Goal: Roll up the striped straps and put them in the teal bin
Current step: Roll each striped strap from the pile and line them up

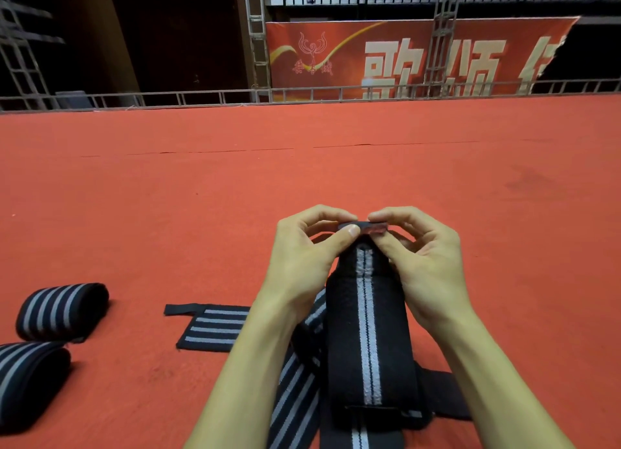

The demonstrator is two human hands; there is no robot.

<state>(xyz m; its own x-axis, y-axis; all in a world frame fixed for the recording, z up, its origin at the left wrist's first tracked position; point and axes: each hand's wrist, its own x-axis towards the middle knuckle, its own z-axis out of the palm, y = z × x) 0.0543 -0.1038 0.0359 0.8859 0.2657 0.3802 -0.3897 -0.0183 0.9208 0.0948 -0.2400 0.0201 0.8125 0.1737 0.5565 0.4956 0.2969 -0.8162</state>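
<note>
A black strap with a grey centre stripe (368, 331) hangs lifted above the red carpet, its top end pinched between both hands. My left hand (302, 257) grips the end with thumb and curled fingers on the left side. My right hand (420, 257) pinches the same end from the right. Under it lie more black straps with several grey stripes (295, 391), one flat end (215, 327) stretching left. Two rolled striped straps (62, 310) (30, 378) sit at the left. No teal bin is in view.
The red carpet (302, 173) spreads wide ahead, with a seam across it. A metal rail (201, 97) borders its far edge, with a red banner (403, 58) and truss posts behind.
</note>
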